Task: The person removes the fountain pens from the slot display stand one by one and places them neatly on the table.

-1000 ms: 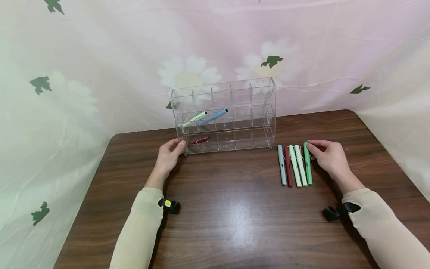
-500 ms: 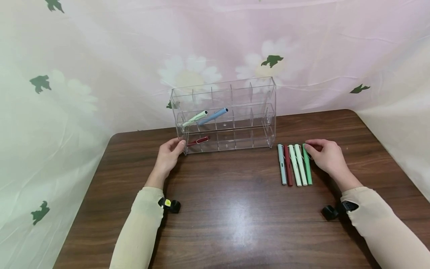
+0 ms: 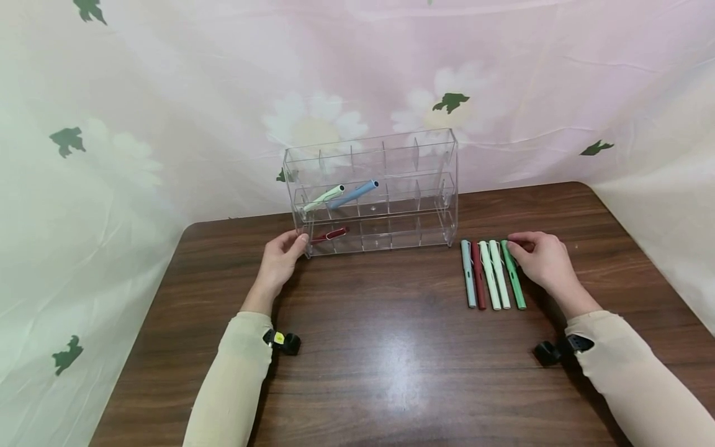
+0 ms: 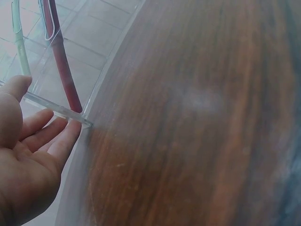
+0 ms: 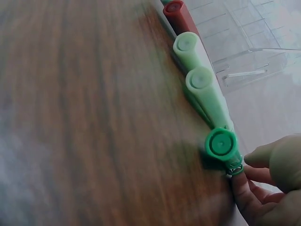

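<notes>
Brown wood-grain worktop [image 3: 357, 360]: near its back edge, left hand [image 3: 280, 256] grips a clear plastic rack [image 3: 388, 197], right hand [image 3: 544, 261] pinches a slim green pen [image 3: 514, 279]; seemingly pickup, needing steady lift

Left grip [image 4: 32, 157] cropped at left wrist view's edge.

A rack [image 3: 403, 243] is standing at the rear of the counter [image 3: 357, 323], a cloth [image 3: 223, 93] hanging behind it. Two pens [image 3: 354, 194] are leaning in its middle tier's left part; another pen [image 3: 336, 233] is resting before them in the lower tier. The left hand [image 3: 281, 256] is touching the rack's left end. Right of the rack, five pens [image 3: 490, 275] are lying in a row, the right hand [image 3: 544, 261] bounding its right side.
</notes>
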A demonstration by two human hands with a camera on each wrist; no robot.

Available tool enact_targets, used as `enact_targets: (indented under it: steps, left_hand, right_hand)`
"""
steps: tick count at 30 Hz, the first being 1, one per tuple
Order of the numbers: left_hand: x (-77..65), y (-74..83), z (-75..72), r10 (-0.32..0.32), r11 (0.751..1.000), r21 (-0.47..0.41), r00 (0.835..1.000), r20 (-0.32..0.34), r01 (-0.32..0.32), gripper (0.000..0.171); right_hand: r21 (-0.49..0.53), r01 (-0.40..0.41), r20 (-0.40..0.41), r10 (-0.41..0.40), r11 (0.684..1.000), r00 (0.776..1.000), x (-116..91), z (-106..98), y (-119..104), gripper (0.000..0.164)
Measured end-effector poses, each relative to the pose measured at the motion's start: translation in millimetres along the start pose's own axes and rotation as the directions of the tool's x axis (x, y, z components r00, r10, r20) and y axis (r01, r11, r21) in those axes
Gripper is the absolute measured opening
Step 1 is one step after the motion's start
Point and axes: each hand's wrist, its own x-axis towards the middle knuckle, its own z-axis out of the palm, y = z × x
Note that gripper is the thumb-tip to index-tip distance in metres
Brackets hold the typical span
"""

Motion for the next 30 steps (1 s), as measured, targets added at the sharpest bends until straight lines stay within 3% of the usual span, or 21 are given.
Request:
enact_targets:
  steps: [6,15,22,30]
  left_hand:
    - [-0.7,-1.1,-0.2,-0.004,1.000,0.013,1.000,0.008,0.004,0.056]
    - [-1.6,-0.6,-0.7,0.005,1.000,0.004,1.000,0.003,-0.005,0.054]
    - [-0.4,-1.6,-0.5,0.004,1.000,0.005,1.000,-0.003,-0.004,0.053]
    - [-0.4,-0.8,0.6,0.008,1.000,0.003,1.000,-0.008,-0.008,0.052]
  right_hand:
    - [0.048,-0.038,-0.005,0.038,0.998,0.999,-4.1,-4.2,0.9,0.043]
    - [0.214,-0.062,-0.059,0.077,0.975,0.995,-8.9,-20.4,-11.2,0.043]
    - [0.339,0.001,-0.120,0.042,0.941,0.992,-9.4,-27.9,-29.3,0.039]
    - [0.472,0.107,-0.198,-0.013,0.875,0.980,-5.6,-24.5,-61.2,0.027]
